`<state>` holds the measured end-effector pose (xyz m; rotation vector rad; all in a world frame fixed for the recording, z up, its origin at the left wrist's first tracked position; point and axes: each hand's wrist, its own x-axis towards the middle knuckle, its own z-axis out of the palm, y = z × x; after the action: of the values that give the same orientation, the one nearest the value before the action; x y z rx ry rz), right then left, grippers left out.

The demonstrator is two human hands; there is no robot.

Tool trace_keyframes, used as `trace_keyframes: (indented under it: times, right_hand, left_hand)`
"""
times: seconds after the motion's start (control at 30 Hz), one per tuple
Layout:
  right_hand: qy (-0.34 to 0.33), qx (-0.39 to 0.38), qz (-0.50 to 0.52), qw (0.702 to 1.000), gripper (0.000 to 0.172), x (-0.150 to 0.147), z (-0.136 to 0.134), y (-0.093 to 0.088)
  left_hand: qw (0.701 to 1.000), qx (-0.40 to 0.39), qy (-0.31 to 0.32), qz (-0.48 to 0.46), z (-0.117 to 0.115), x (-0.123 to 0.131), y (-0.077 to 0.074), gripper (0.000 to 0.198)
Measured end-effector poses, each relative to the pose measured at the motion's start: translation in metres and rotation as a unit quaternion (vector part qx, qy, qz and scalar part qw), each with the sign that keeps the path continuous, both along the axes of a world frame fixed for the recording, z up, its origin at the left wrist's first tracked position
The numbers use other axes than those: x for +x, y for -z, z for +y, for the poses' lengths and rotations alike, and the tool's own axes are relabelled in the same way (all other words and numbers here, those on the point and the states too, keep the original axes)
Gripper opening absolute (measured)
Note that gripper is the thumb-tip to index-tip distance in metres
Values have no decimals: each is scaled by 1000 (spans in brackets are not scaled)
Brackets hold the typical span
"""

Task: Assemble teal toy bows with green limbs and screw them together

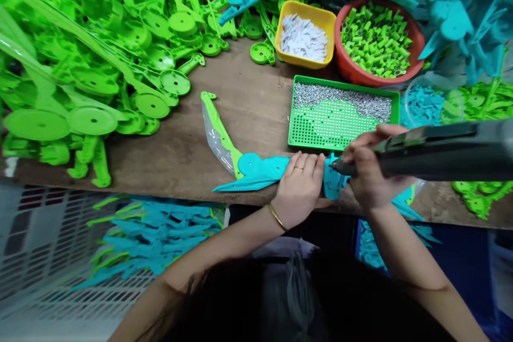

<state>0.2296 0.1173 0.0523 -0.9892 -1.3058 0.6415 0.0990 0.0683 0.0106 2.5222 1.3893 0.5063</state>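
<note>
My left hand (300,184) is closed over a blue and green plastic toy assembly (264,168) that lies along the table's front edge. A green arm with a clear plastic piece (218,139) sticks out from its left end. In my right hand (371,171) is a dark electric screwdriver (444,150), its body reaching off to the right. The screwdriver's tip meets the blue part (333,179) just right of my left hand's fingers. The underside of the assembly and part of its right end are hidden by my hands.
Behind my hands stands a green perforated tray (292,117) of small screws. A yellow bin (305,62) of white pieces and a red bowl (345,67) of green pieces are beyond it. Green parts (94,80) heap at left; a crate (44,262) holds blue assemblies below.
</note>
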Motion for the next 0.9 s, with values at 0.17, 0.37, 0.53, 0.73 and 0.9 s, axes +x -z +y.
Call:
trace_keyframes:
  times: [0.17, 0.37, 0.53, 0.73, 0.9]
  right_hand:
    - [114, 87, 40, 989, 22, -2, 30, -4]
    - [106, 64, 42, 991, 28, -5, 35, 16]
    - [99, 73, 34, 992, 26, -7, 34, 22]
    - [86, 97, 40, 991, 25, -1, 34, 4]
    - [95, 109, 71, 987, 13, 10, -6, -28]
  left_hand:
    - [1000, -16, -5, 12, 1, 0, -5, 91]
    - [999, -26, -4, 23, 0, 1, -5, 96]
    - [999, -23, -6, 24, 0, 2, -5, 97]
    - [1000, -25, 3, 18, 2, 1, -2, 102]
    - [998, -15, 16, 50, 1, 1, 1, 108]
